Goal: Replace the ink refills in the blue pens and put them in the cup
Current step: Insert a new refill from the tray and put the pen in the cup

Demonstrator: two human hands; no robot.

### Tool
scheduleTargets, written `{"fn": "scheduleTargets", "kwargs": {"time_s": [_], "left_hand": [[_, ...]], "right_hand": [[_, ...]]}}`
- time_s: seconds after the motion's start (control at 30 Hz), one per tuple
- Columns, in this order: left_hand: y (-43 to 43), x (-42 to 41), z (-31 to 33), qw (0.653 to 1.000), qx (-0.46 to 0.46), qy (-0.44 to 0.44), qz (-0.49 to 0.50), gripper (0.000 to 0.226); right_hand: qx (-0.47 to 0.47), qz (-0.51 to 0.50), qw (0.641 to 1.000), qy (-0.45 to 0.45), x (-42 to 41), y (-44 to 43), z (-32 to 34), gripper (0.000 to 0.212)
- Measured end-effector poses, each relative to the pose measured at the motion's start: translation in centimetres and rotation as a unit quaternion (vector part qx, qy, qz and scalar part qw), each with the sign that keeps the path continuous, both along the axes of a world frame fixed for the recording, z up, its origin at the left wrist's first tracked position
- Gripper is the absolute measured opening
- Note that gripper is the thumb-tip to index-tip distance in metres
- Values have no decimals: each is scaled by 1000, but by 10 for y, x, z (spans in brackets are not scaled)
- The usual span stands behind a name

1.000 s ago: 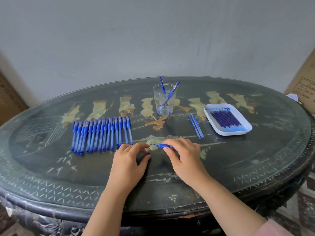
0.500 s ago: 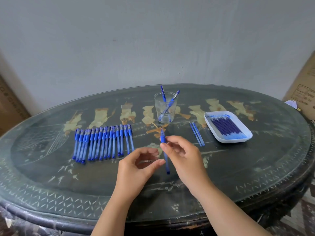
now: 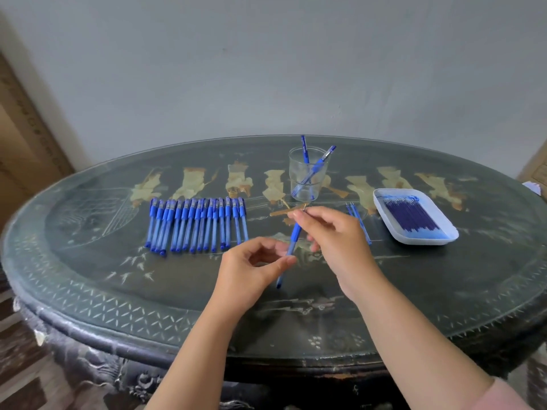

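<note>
Pen [image 3: 294, 236] hung over the table [image 3: 177, 291] just nearer than the cup [image 3: 294, 184], long axis tilted: top toward the cup, tail toward the person. Both hands were clamped on it, right hand [image 3: 334, 241] pinching the top, left hand [image 3: 248, 273] apparently the lower barrel. Grey wall [image 3: 266, 69] stood behind the cup; spare pens [image 3: 195, 226] lay left, tray [image 3: 377, 202] right.

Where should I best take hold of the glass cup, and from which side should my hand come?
Hold the glass cup round its wall, under the rim, coming from its left side. It stands upright, and two blue pens stick out of its mouth, one leaning over the right rim, so the top is blocked; the left side is free.
</note>
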State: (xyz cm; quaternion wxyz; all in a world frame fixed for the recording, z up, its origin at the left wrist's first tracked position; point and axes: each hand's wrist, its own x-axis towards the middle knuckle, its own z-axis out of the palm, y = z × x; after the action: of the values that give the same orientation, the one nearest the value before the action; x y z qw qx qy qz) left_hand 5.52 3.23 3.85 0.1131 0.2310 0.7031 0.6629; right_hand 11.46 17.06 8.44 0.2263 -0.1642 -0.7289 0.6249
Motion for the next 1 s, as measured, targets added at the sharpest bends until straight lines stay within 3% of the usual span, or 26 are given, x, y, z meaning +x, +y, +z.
{"fn": "scheduleTargets", "kwargs": {"time_s": [0.3,0.5,0.57,0.67,0.8,0.87,1.0], "left_hand": [[-12,-9,3,997,-65,48,-1,15],[-21,-15,7,995,-85,45,13,15],[-25,-20,7,997,-65,30,41,15],[-27,-27,3,990,-1,8,142,13],[-29,-32,-7,959,99,-28,265,12],[-29,-32,-11,946,116,-34,300,13],[-28,-34,-14,940,109,-40,320,13]], "right_hand": [[-3,-15,999,35,-13,10,35,24],[-84,-34,983,161,-21,41,69,11],[-81,-51,980,175,-16,60,73,18],[7,-107,990,94,-13,83,60,30],[74,-160,982,-63,-24,105,17,13],[95,-155,976,-117,-33,116,-4,7],[161,-166,956,-180,-52,133,-21,16]]}}
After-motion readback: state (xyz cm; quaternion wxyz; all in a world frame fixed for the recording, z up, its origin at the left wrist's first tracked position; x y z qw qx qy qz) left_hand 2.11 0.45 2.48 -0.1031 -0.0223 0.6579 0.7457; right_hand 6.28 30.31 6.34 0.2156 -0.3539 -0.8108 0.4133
